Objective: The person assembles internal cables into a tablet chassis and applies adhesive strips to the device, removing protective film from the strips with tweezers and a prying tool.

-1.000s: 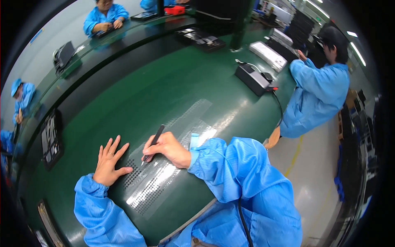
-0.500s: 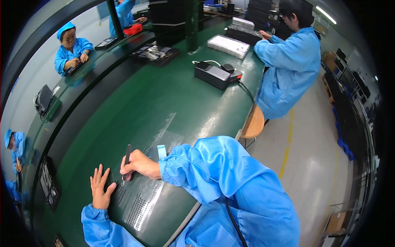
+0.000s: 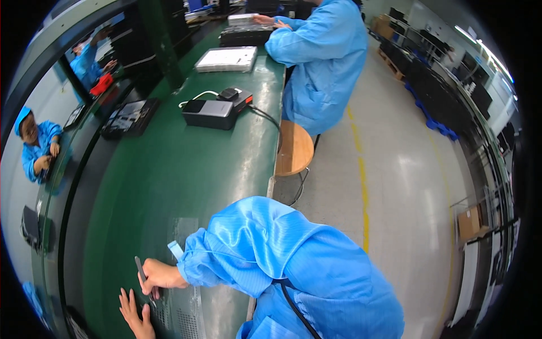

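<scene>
My right hand is closed in a pinch around dark, slim tweezers. They slant, with the tip down near clear sheets that bear rows of small dark spots. Part of these sheets is hidden under my right hand and sleeve. Fingers spread, my left hand lies beside the tweezers' tip and holds nothing; the lower edge of the picture cuts off its wrist. A pale blue tab sticks up by my right cuff. All of this is on a green bench top.
A black and grey box with cables stands farther up the bench. Beyond it lies a white stack. At the far right edge are a co-worker and a wooden stool. A dark tray sits at left; a person works beyond.
The whole view has swung rightward and up, so my hands appear lower and farther left. My right hand keeps its pinch on the tweezers; my left hand stays spread.
</scene>
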`<state>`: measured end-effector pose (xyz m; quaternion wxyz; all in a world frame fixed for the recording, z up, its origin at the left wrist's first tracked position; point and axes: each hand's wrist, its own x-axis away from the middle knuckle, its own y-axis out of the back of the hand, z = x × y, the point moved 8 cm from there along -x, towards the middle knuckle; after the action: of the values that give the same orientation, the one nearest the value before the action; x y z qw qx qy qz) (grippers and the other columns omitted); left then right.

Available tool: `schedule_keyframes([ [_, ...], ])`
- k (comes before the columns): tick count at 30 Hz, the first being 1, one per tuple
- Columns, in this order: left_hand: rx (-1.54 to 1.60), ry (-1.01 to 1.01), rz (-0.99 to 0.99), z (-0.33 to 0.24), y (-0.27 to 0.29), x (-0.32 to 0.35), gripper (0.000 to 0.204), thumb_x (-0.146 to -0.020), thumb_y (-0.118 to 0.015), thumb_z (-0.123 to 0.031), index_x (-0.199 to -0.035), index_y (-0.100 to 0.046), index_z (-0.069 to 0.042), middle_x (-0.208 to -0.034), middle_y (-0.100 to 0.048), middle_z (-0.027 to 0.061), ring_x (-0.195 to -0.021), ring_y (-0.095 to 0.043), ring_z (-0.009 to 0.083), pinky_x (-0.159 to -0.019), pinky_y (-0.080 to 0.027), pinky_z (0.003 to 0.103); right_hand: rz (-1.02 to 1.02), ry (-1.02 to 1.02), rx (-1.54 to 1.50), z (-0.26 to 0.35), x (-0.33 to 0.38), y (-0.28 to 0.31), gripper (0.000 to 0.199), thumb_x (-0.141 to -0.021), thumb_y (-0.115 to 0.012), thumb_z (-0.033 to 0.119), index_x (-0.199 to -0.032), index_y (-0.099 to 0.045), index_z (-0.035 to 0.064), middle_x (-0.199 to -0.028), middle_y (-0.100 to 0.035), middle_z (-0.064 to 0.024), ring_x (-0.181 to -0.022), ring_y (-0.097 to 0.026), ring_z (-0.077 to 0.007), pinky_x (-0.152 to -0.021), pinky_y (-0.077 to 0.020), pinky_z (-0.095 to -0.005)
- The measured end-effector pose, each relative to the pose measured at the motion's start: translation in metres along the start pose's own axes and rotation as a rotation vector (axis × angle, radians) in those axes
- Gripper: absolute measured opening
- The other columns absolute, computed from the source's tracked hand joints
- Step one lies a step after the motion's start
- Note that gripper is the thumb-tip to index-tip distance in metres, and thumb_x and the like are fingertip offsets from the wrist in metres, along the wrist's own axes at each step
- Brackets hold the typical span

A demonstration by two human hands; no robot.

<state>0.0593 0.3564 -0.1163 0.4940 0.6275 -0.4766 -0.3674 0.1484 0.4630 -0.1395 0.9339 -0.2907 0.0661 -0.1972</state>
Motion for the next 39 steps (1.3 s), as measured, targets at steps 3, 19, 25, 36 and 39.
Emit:
schedule_keyframes([
  [3,-0.077,0.002,0.017,-0.006,0.002,-0.001,0.046,-0.082,-0.043,-0.025,-0.124,-0.033,-0.008,-0.133,-0.022,0.0121,-0.123,-0.018,0.0292,-0.099,-0.013,0.044,-0.014,-0.034,-0.016,-0.001,-0.002,-0.003,0.006,-0.063,-0.057,-0.003,-0.061,-0.051,-0.0051,-0.055,-0.052,-0.0102,-0.043,-0.054,-0.0169,-0.039,-0.0443,-0.0242],
  [19,-0.188,-0.159,-0.107,-0.027,0.013,-0.008,0.046,-0.084,-0.041,-0.036,-0.121,-0.038,-0.009,-0.128,-0.031,0.0159,-0.112,-0.033,0.0378,-0.089,-0.027,0.048,-0.031,-0.053,-0.130,0.004,0.000,0.001,0.008,-0.059,-0.057,-0.004,-0.057,-0.050,-0.0059,-0.053,-0.051,-0.0121,-0.042,-0.053,-0.0196,-0.036,-0.0446,-0.0253],
  [25,-0.174,-0.091,-0.079,-0.028,0.016,-0.008,0.046,-0.084,-0.040,-0.035,-0.122,-0.038,-0.010,-0.129,-0.030,0.0149,-0.114,-0.031,0.0376,-0.089,-0.026,0.049,-0.034,-0.010,-0.136,-0.007,-0.011,0.003,0.009,-0.060,-0.057,-0.004,-0.058,-0.049,-0.0057,-0.052,-0.050,-0.0117,-0.042,-0.053,-0.0190,-0.036,-0.0437,-0.0254],
  [36,-0.184,-0.066,-0.095,-0.030,0.016,-0.008,0.045,-0.084,-0.039,-0.034,-0.122,-0.037,-0.010,-0.129,-0.029,0.0145,-0.115,-0.031,0.0362,-0.090,-0.026,0.048,-0.032,-0.074,-0.064,0.003,-0.002,0.004,0.009,-0.063,-0.057,-0.002,-0.060,-0.049,-0.0038,-0.053,-0.051,-0.0086,-0.044,-0.052,-0.0152,-0.041,-0.0431,-0.0233],
  [39,-0.198,-0.086,-0.085,-0.032,0.015,-0.010,0.045,-0.084,-0.040,-0.033,-0.122,-0.037,-0.009,-0.129,-0.029,0.0151,-0.115,-0.031,0.0362,-0.089,-0.026,0.048,-0.013,-0.097,-0.062,0.002,-0.001,0.006,0.007,-0.065,-0.056,-0.001,-0.062,-0.050,-0.0033,-0.055,-0.052,-0.0072,-0.047,-0.053,-0.0132,-0.045,-0.0437,-0.0221],
])
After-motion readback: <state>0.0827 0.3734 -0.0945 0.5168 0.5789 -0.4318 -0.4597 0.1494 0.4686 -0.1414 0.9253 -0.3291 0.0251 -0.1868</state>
